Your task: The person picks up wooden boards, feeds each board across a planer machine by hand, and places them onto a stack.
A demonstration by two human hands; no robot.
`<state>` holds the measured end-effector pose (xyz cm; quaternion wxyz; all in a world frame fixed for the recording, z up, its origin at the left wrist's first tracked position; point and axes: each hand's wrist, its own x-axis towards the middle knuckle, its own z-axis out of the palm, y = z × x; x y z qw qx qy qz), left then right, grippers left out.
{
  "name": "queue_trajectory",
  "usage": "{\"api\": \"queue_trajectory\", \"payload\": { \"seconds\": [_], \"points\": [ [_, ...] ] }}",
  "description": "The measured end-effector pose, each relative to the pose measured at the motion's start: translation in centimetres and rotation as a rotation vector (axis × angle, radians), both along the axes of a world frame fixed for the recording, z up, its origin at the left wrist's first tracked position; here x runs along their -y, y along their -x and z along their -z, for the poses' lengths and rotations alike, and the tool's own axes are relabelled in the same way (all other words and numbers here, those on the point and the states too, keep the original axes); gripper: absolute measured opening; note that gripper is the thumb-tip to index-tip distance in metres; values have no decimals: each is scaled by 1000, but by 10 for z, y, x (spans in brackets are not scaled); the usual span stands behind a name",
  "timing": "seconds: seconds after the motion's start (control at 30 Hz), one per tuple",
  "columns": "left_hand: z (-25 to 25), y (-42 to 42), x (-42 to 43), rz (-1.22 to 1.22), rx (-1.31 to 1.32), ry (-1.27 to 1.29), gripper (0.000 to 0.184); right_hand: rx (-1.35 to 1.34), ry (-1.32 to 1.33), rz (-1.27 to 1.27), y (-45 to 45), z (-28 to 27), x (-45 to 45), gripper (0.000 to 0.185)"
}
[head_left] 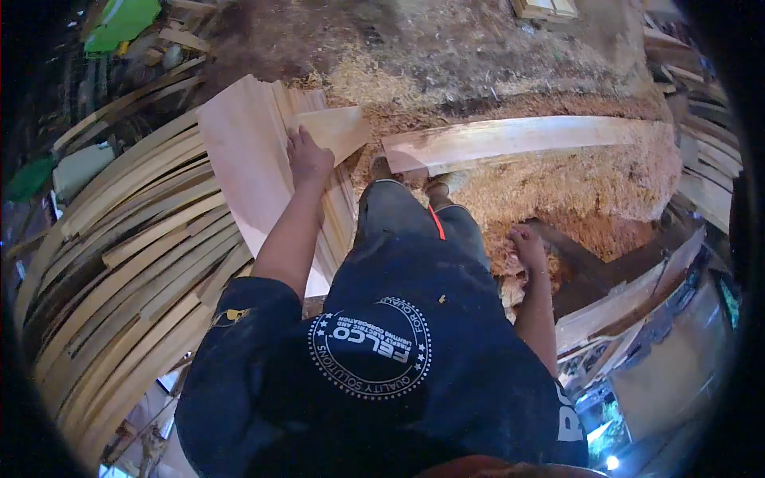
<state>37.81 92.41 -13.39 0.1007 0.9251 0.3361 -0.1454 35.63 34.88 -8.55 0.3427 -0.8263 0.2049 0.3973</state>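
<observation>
My left hand (309, 158) rests at the edge of a wide pale board (243, 159), its fingers apart. That board leans with several others in a stack, and a shorter board (339, 131) juts out beyond my fingertips. On the right, my right hand (526, 243) hangs beside my leg with its fingers curled; whether anything is inside them is too small to tell. A long plank (526, 137) lies across the shavings in front of my feet.
Many long wooden strips (127, 263) are piled at the left. Reddish shavings (590, 183) cover the ground ahead and to the right. A dark beam (613, 275) and sheets stand at the right, and a small wood bundle (546, 9) lies at the top.
</observation>
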Motion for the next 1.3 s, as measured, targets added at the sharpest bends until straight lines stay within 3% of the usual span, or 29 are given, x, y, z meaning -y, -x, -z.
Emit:
{"api": "queue_trajectory", "payload": {
  "seconds": [0.07,0.17,0.27,0.3,0.37,0.43,0.57,0.6,0.7,0.77,0.83,0.9,0.97,1.03,1.1,1.17,1.23,1.3],
  "points": [
    [-4,3,15,-50,-78,1,70,32,-70,66,-22,7,22,23],
    [-14,10,42,9,-262,352,55,-12,-193,280,-41,33,65,12],
    [-2,10,87,363,-451,462,46,-93,-320,391,-49,67,121,8],
    [-8,5,108,283,-354,558,46,-120,-371,430,-51,76,139,7],
    [-76,-22,186,160,-160,777,44,-102,-364,383,-49,99,176,18],
    [-142,-64,252,218,-8,1149,40,-78,-301,391,-50,92,208,25],
    [-306,-122,347,703,212,1972,33,26,-206,495,-57,57,229,24],
    [-332,-136,370,953,433,2078,39,69,-208,518,-62,53,233,24],
    [-423,-156,415,1111,179,2716,44,124,-247,601,-58,47,240,24],
    [-442,-171,433,1185,94,2776,41,99,-235,610,-44,43,238,23],
    [-448,-191,447,1232,50,2788,38,59,-158,581,-43,40,231,21],
    [-445,-215,458,1258,12,2783,36,44,-168,583,-25,77,232,17],
    [-437,-246,468,1272,-20,2777,33,-86,-184,582,-25,66,222,18],
    [-421,-288,477,1247,-31,2757,31,-28,-135,339,-18,87,224,17],
    [-399,-340,481,1226,-25,2700,29,86,-12,-118,-26,115,230,16],
    [-362,-412,484,1174,-13,2603,27,262,207,-772,-60,129,238,17],
    [-294,-489,485,945,-39,2341,25,188,234,-722,-93,140,243,18],
    [-190,-565,489,481,-161,2017,21,115,265,-503,-157,114,230,17]
  ]
}}
